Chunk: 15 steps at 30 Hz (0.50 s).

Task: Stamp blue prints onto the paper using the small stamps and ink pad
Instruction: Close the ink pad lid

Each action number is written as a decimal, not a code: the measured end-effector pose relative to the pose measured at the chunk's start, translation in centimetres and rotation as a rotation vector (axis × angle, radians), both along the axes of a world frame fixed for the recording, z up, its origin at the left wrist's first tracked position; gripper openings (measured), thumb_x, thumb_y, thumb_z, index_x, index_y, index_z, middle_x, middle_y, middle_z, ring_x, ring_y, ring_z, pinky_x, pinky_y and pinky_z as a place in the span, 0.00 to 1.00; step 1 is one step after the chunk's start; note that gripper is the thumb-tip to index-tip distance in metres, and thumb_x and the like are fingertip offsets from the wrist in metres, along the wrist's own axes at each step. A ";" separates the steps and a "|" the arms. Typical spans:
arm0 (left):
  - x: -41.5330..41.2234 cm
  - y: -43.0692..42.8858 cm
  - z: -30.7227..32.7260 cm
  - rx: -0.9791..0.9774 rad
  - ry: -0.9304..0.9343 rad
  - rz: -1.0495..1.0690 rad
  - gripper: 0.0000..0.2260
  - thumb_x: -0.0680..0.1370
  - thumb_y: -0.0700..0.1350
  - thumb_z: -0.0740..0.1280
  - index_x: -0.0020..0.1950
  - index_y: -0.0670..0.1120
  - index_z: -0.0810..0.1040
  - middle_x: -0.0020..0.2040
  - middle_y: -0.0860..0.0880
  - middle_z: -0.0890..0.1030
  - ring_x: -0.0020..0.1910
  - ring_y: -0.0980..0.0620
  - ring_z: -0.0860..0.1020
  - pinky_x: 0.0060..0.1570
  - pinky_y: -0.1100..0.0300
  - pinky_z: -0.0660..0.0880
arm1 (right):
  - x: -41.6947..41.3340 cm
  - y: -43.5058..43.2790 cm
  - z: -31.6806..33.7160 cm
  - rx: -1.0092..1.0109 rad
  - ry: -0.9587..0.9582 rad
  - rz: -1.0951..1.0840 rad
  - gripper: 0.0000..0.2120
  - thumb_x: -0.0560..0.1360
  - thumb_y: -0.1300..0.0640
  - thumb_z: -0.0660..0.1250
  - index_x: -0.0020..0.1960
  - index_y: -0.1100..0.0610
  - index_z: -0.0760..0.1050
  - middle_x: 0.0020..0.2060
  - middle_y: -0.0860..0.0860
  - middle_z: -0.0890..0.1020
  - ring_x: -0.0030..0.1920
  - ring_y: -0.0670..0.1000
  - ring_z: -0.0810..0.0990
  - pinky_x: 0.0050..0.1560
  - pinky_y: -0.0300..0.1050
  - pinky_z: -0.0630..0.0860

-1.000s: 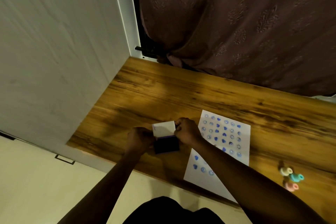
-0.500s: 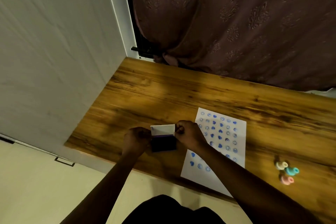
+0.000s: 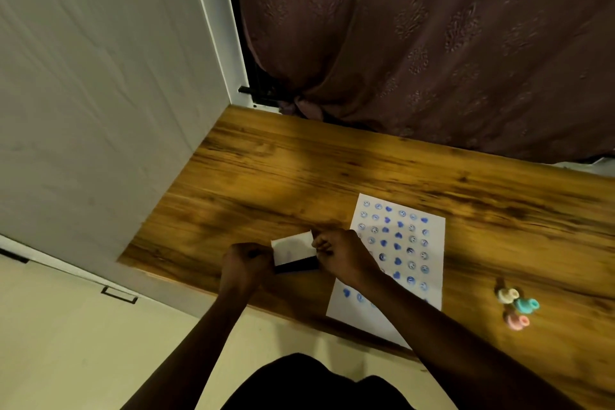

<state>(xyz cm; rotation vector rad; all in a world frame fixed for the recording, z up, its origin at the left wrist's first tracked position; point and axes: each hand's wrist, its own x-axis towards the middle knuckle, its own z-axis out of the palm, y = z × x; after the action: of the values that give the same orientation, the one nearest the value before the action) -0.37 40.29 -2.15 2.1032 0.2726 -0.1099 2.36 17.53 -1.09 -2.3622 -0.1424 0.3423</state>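
Ink pad (image 3: 295, 258), a small dark box with its white lid tilted partly over it, sits near the front edge of the wooden table (image 3: 299, 170), gripped between both hands: the left hand (image 3: 245, 263) is curled closed against its left end and the right hand (image 3: 346, 255) pinches the lid's right edge with closed fingers. Just right of it lies the paper (image 3: 429, 303), covered with rows of blue smiley and heart prints, its near part crossed by the right forearm. Three small stamps (image 3: 515, 307), cream, teal and pink, cluster well apart to the right.
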 end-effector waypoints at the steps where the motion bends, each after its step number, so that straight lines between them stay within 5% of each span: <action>1: -0.1 -0.1 -0.1 0.001 0.000 0.003 0.06 0.77 0.39 0.72 0.45 0.49 0.85 0.39 0.53 0.84 0.39 0.60 0.82 0.37 0.66 0.75 | -0.2 0.1 0.0 -0.014 -0.005 0.001 0.12 0.77 0.60 0.71 0.61 0.56 0.82 0.60 0.55 0.84 0.60 0.55 0.83 0.62 0.47 0.80; 3: -0.3 -0.2 -0.3 0.023 -0.003 0.003 0.04 0.77 0.40 0.73 0.49 0.47 0.85 0.41 0.51 0.84 0.40 0.57 0.82 0.38 0.67 0.75 | -0.5 0.1 0.0 -0.031 -0.012 -0.002 0.13 0.77 0.59 0.71 0.62 0.56 0.82 0.61 0.55 0.84 0.61 0.54 0.82 0.64 0.47 0.79; 7: -0.3 -0.3 -0.5 0.127 -0.033 -0.031 0.05 0.77 0.41 0.74 0.51 0.42 0.86 0.46 0.43 0.87 0.46 0.46 0.85 0.47 0.55 0.82 | -0.9 0.3 0.1 -0.006 -0.038 -0.037 0.13 0.77 0.59 0.71 0.61 0.57 0.82 0.59 0.54 0.84 0.60 0.53 0.83 0.61 0.44 0.79; 15: -1.1 -0.7 -0.6 0.102 -0.019 -0.002 0.05 0.75 0.39 0.75 0.48 0.46 0.86 0.47 0.46 0.88 0.46 0.47 0.86 0.48 0.52 0.84 | -1.7 0.4 0.3 -0.013 -0.091 -0.112 0.10 0.77 0.57 0.72 0.58 0.57 0.84 0.56 0.52 0.86 0.55 0.51 0.85 0.56 0.36 0.77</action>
<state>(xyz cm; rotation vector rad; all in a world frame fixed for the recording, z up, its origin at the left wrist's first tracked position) -1.46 39.63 -2.77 2.2051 0.2695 -0.0789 0.70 17.95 -0.83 -2.3881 -0.0505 0.1829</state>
